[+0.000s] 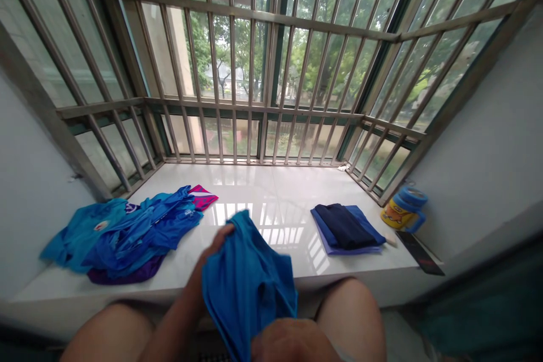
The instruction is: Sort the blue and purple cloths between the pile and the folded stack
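A blue garment [250, 274] hangs bunched between my two hands, in front of the sill's edge and above my lap. My left hand [220, 236] pinches its upper left corner, the fingers partly behind the cloth. Low in the view, my right hand [292, 342] is closed on the garment's lower end; its fingers are mostly hidden. Left of the hands lies a loose heap of blue and teal clothes [139, 232], with a pink piece [203, 198] at its far end. To the right rests a folded stack of dark blue clothes [348, 227].
The white glossy sill [263, 186] runs back to metal window bars [263, 107]. At the right end stand a yellow cup with a blue lid [404, 206] and a dark phone-like slab [419, 253]. Walls close in on both sides.
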`<state>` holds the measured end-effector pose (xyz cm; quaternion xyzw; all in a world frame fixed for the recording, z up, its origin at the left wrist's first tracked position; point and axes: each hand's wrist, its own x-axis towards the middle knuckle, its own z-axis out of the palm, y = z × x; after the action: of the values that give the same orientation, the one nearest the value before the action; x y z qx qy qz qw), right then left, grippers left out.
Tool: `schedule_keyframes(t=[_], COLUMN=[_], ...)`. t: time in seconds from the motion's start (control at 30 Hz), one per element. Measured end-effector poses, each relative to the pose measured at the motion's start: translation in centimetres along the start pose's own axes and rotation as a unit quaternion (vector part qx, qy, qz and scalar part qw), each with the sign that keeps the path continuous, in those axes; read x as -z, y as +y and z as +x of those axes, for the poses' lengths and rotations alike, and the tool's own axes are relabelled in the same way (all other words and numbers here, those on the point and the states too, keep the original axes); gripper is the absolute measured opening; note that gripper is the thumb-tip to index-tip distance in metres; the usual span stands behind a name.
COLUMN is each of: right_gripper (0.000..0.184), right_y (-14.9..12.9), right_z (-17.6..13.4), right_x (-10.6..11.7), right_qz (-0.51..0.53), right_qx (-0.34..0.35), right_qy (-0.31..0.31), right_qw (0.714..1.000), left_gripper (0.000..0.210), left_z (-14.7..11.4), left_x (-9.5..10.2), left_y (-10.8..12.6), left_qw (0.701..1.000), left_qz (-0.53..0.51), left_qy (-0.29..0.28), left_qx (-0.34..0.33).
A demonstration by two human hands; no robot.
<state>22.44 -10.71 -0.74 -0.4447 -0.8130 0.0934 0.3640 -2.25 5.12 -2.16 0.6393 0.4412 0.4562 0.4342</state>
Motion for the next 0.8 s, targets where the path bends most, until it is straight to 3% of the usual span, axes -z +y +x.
schedule_keyframes(t=[0.07,0.13,0.2,0.3,0.37,0.4,0.5,0.57,0.67,0.8], right_gripper=[0.032,0.021,0.018,0.019,0.022,0.023,0.026,0.029,0.037,0.054], right_y=[-0.3,-0.5,-0.3,1.7,4.5,6.3,12.9,17.6,23.6,28.5], right_z=[1.1,1.9,2.0,0.9,-0.3,-0.9,-2.8,-3.9,-5.0,-5.3], right_x=[1.3,2.4,2.9,2.9,2.6,2.5,3.0,3.9,5.6,7.4], right_qz=[0.071,0.131,0.136,0.088,0.045,0.020,-0.073,-0.141,-0.264,-0.363], right_qx=[0.030,0.023,-0.025,-0.124,-0.182,-0.205,-0.257,-0.295,-0.349,-0.422], right_qy=[-0.037,-0.034,0.001,0.020,0.027,0.036,0.066,0.075,0.084,0.048], right_qw=[0.996,0.991,0.990,0.988,0.982,0.978,0.961,0.942,0.895,0.829], left_gripper=[0.080,0.080,0.079,0.083,0.083,0.082,0.077,0.072,0.068,0.068], left_z=[3.5,5.6,6.4,5.7,4.6,4.0,1.8,0.4,-1.2,-1.9], left_x=[4.5,8.8,12.0,13.6,12.7,11.7,7.5,4.4,1.1,0.3], left_y=[0.4,0.0,-1.2,-5.1,-8.8,-10.6,-15.4,-17.2,-18.2,-18.5], left_qw=[0.974,0.915,0.860,0.796,0.768,0.763,0.786,0.799,0.795,0.796], left_qz=[0.139,0.286,0.426,0.561,0.590,0.596,0.593,0.583,0.599,0.598], left_qy=[0.148,0.253,0.266,0.209,0.168,0.142,0.012,-0.055,-0.042,-0.024], left_qx=[-0.102,-0.134,-0.089,0.087,0.186,0.204,0.175,0.141,0.093,0.094])
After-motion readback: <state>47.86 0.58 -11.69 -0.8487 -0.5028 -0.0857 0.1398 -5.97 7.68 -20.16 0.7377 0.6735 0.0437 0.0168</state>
